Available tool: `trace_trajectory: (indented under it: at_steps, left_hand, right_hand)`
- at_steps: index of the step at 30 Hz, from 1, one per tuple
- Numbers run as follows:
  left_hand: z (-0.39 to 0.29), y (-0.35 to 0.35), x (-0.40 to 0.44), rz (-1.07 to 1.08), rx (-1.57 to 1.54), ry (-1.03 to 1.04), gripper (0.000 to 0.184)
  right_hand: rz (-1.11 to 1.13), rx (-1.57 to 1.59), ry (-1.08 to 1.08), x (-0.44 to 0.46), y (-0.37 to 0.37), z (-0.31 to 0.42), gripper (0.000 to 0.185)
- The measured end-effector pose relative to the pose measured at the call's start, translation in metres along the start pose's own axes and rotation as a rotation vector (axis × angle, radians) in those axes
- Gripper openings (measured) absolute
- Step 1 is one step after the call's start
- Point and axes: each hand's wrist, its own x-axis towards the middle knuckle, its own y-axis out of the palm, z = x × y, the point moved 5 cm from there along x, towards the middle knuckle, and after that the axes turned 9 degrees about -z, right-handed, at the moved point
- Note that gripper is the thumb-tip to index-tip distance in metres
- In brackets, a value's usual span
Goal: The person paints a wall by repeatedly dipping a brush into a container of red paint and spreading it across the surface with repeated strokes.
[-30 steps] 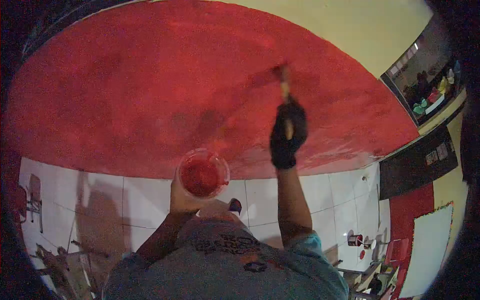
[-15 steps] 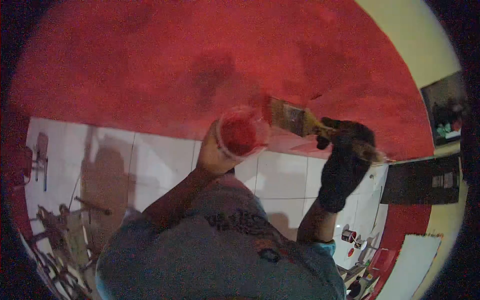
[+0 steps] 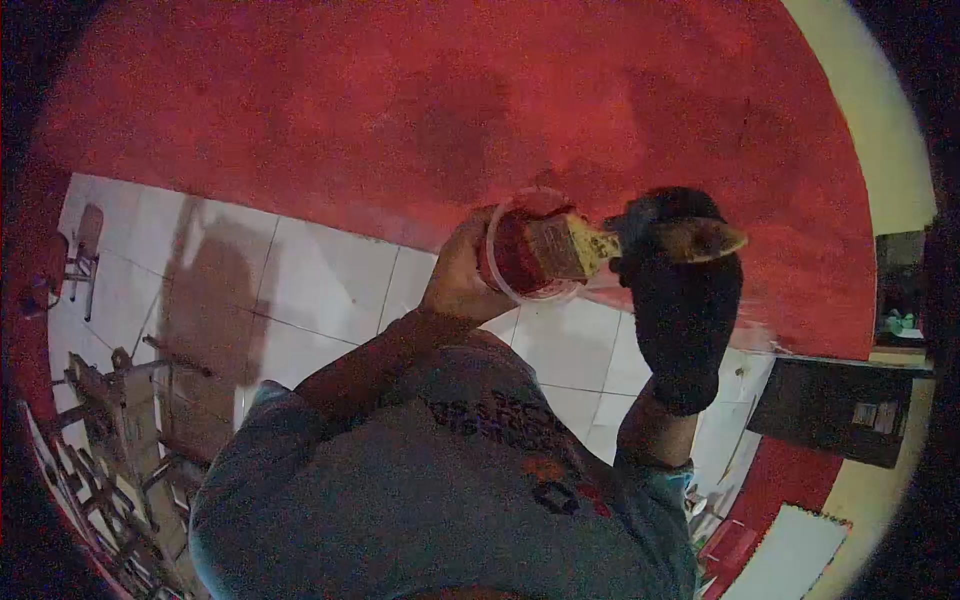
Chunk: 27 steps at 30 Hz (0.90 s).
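My left hand (image 3: pixel 465 268) is closed around a clear plastic cup (image 3: pixel 508 290) with red paint (image 3: pixel 512 245) inside. In my right hand (image 3: pixel 685 280), which wears a black glove, is a paintbrush (image 3: pixel 575 245). Its fingers wrap the wooden handle, whose end points to the right. The bristle end lies over the cup's mouth, and the tips are in or against the paint; I cannot tell how deep. Ahead stands a wall painted red (image 3: pixel 330 120), with uneven darker patches and shadows.
White floor tiles (image 3: pixel 330 290) run along the wall's foot. Several chairs (image 3: pixel 130 420) stand at the left. To the right are a dark brown door-like panel (image 3: pixel 835 410), a white board (image 3: pixel 790 555) and a pale yellow wall strip (image 3: pixel 880 150).
The paintbrush has moved left and down from beside the cup to over its mouth. The cup has shifted slightly right and up in view. The camera view has turned a little.
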Motion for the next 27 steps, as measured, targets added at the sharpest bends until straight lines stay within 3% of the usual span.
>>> trace_trajectory:
  at_steps: [2, 4, 7, 11, 14, 16, 17, 18, 19, 21, 23, 27]
  left_hand:
    - [-0.005, 0.005, -0.001, -0.004, 0.022, 0.023, 0.069]
    - [-0.013, 0.01, -0.001, 0.0, 0.069, 0.071, 0.069]
    - [-0.021, 0.014, 0.0, 0.002, 0.123, 0.12, 0.068]
    - [-0.014, 0.021, 0.004, 0.004, -0.145, -0.074, 0.067]
    - [-0.012, 0.028, 0.006, 0.009, -0.347, -0.222, 0.066]
    - [-0.021, 0.031, 0.004, 0.011, -0.413, -0.271, 0.066]
    - [-0.042, 0.028, 0.001, -0.002, -0.019, -0.06, 0.068]
    - [-0.057, 0.028, 0.0, -0.013, 0.374, 0.154, 0.074]
    - [-0.054, 0.028, 0.001, -0.009, 0.376, 0.156, 0.074]
    - [-0.035, 0.023, 0.006, -0.025, 0.356, 0.155, 0.074]
    - [-0.015, 0.019, 0.013, -0.038, 0.335, 0.155, 0.074]
    - [-0.012, 0.029, 0.018, 0.019, 0.362, 0.212, 0.075]
  right_hand:
    - [0.028, -0.048, -0.008, 0.004, 0.002, -0.004, 0.02]
    - [0.001, -0.009, -0.173, 0.009, 0.004, 0.002, 0.01]
    - [0.032, -0.009, -0.166, 0.014, 0.006, -0.011, 0.01]
    - [0.033, -0.054, -0.068, 0.02, 0.004, -0.018, 0.01]
    - [0.003, -0.144, -0.204, 0.024, -0.006, -0.027, 0.018]
    - [0.011, -0.6, -0.6, 0.019, -0.011, -0.02, 0.016]
    - [0.009, -0.599, -0.598, 0.018, -0.012, -0.02, 0.016]
    - [-0.073, -0.121, -0.239, 0.024, -0.023, -0.03, 0.016]
    - [-0.15, 0.354, 0.124, 0.025, -0.028, -0.046, 0.016]
    - [-0.253, 0.382, 0.118, 0.023, -0.04, -0.071, 0.018]
    - [-0.235, -0.327, -0.228, 0.018, -0.048, -0.078, 0.023]
    - [-0.343, -0.166, -0.029, 0.004, -0.054, -0.107, 0.036]
